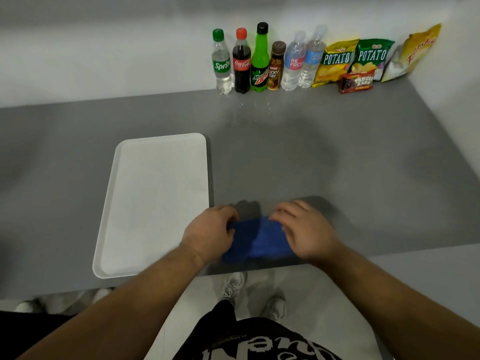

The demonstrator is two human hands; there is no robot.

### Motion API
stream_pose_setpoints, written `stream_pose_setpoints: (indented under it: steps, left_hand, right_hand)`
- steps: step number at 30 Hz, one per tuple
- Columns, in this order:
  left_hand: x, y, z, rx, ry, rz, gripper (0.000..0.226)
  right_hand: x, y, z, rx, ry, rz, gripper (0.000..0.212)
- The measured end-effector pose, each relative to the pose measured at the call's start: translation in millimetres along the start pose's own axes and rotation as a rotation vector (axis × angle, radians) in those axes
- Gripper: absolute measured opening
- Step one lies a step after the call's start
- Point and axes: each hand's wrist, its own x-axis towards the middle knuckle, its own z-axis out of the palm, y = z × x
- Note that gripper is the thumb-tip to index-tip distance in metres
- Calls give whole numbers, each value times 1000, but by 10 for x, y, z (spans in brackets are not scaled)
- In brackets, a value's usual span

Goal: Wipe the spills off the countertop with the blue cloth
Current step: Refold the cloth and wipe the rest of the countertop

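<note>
The blue cloth (255,239) is a deep blue, bunched into a compact folded wad, darker on its left half and brighter on the right. It lies on the grey counter (324,165) close to the near edge, just right of the white tray (155,203). The left hand (210,233) sits on the cloth's left end, its fingers (230,213) curled down over the top left corner and pinching the fabric. The right hand (302,229) covers the right end, its fingers (279,216) bent and pressing on the upper edge of the cloth; the blur leaves it unclear whether they grip or only press. The middle of the cloth shows between the two hands. Farther back, small droplets of spill (253,110) glint on the counter, well apart from the cloth, just in front of a row of bottles (259,61) standing against the wall, with snack bags (363,61) to their right.
</note>
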Motion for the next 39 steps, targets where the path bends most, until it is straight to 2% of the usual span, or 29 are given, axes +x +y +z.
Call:
stream_pose_setpoints:
  steps: [3, 6, 8, 11, 15, 17, 21, 29, 32, 34, 36, 39]
  left_hand:
    - [1, -100, 10, -17, 90, 17, 22]
    - [37, -203, -36, -28, 210, 65, 20]
    - [125, -290, -85, -18, 260, 85, 18]
    - [338, -438, -171, 12, 301, 83, 21]
    - [729, -637, -270, 5, 341, 68, 28]
    - [943, -709, -330, 0, 361, 71, 30]
    - [1393, -807, -474, -37, 408, 104, 32]
    - [2107, -873, -710, -97, 459, 156, 37]
    - [2237, -886, -734, -118, 433, 137, 42]
    - [2290, -904, -744, -130, 395, 103, 47]
    - [2334, -912, -752, -119, 363, 71, 49]
    - [2413, -888, -740, -69, 341, 58, 45]
  right_hand:
    - [-84, -109, 173, -4, -90, -225, 37]
    - [-103, -267, 381, -46, -319, -191, 52]
    - [-80, -344, 499, -107, -372, -170, 58]
    - [27, -327, 565, -210, -346, -158, 57]
    - [437, -212, 566, -219, -326, -95, 58]
    - [764, -124, 513, -145, -339, -43, 59]
    - [1396, 90, 524, -136, -195, 66, 58]
    - [2682, 220, 502, -60, -52, 398, 62]
    - [3229, 238, 378, 79, -76, 606, 66]
    - [3471, 311, 245, 130, -91, 670, 69]
    - [3481, 412, 151, 1, -31, 591, 70]
    - [3253, 560, 239, -129, 41, 335, 68]
